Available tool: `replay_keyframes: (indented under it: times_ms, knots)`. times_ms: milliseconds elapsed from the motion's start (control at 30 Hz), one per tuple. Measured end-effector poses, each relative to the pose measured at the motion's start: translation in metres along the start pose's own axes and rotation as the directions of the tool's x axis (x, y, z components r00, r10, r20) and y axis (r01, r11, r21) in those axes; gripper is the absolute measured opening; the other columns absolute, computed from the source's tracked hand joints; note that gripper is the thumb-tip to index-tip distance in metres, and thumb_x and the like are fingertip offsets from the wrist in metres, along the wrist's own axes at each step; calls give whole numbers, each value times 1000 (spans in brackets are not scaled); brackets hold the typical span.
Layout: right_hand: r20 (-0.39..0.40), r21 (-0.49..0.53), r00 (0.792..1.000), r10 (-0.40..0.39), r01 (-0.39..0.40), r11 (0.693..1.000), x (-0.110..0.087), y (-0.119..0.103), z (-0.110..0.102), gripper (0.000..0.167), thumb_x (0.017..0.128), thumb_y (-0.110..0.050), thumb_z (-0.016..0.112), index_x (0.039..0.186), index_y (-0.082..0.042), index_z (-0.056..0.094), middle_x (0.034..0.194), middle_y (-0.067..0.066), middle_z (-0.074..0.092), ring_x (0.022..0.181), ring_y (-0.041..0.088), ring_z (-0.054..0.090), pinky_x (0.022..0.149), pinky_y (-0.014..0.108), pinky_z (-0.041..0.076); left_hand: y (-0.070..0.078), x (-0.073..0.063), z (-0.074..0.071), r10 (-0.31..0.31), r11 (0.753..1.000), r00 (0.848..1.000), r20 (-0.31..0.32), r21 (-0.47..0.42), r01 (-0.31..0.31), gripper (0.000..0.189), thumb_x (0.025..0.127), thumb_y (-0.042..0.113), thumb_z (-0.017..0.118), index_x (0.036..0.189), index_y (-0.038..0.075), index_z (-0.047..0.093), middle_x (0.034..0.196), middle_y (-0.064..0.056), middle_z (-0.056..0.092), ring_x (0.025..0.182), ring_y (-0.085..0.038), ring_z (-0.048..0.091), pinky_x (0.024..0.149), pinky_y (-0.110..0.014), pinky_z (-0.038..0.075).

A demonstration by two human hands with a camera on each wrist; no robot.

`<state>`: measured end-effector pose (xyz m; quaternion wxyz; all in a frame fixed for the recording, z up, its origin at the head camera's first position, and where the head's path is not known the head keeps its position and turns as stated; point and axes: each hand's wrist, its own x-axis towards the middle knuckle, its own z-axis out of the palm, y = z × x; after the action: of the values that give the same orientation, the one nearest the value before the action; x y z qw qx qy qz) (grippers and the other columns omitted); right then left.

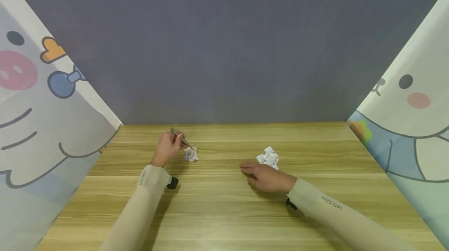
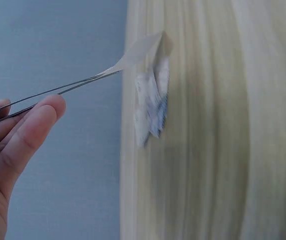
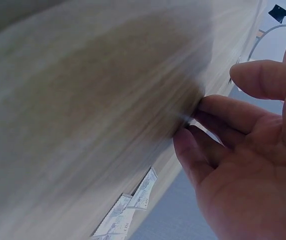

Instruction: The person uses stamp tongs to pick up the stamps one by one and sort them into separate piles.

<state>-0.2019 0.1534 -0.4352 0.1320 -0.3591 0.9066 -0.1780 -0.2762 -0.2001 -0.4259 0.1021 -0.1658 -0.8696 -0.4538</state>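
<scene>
My left hand (image 1: 167, 149) pinches a pair of metal tweezers (image 1: 181, 139) between thumb and fingers. At the tweezers' tips, in the left wrist view, is a pale stamp (image 2: 140, 51), raised at a slant with one corner close to the pile. Beneath it lies a small pile of stamps (image 1: 191, 155). My right hand (image 1: 266, 177) rests on the table with relaxed fingers, its fingertips (image 3: 185, 142) touching the wood and nothing in its grasp. Just beyond it sits a second heap of stamps (image 1: 270, 158), whose toothed edges show in the right wrist view.
The wood-grain table (image 1: 217, 204) runs back to a grey upright panel (image 1: 224, 48). Cartoon-printed panels stand at the left (image 1: 42, 126) and right (image 1: 414, 134) sides.
</scene>
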Motion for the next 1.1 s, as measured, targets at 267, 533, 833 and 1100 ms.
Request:
replay_keyframes:
  times_ms: [267,533,833,1100]
  knots:
    - [-7,0,1000,11,-11,1000,-2,-1,-1,43,98,-16,51,137,2,47,146,10,39,133,30,35,107,46,32,-9,-1,-6,38,989,997,-62,142,-29,25,99,7,47,94,-8,67,80,-15,68,62,-18,66,51,-24,53]
    - [0,2,1000,20,-20,1000,-6,-1,-4,42,98,-14,50,136,4,47,145,13,40,132,32,36,106,46,33,27,1,11,246,935,961,-126,292,-201,22,96,16,57,93,-1,71,76,-7,70,53,-12,61,43,-26,48]
    - [-42,3,999,16,-16,1000,-1,-9,-7,36,97,-11,50,130,5,54,140,16,45,128,33,42,105,46,36,69,10,71,150,916,968,201,340,-213,21,95,25,60,103,11,74,78,6,62,57,-5,49,49,-21,44]
    - [-197,14,978,71,-70,997,1,-10,-18,29,96,-13,53,120,1,63,135,15,50,123,32,47,102,45,39,81,-1,108,85,878,939,335,420,-229,15,86,6,66,100,5,70,82,-1,64,67,-9,58,57,-21,50]
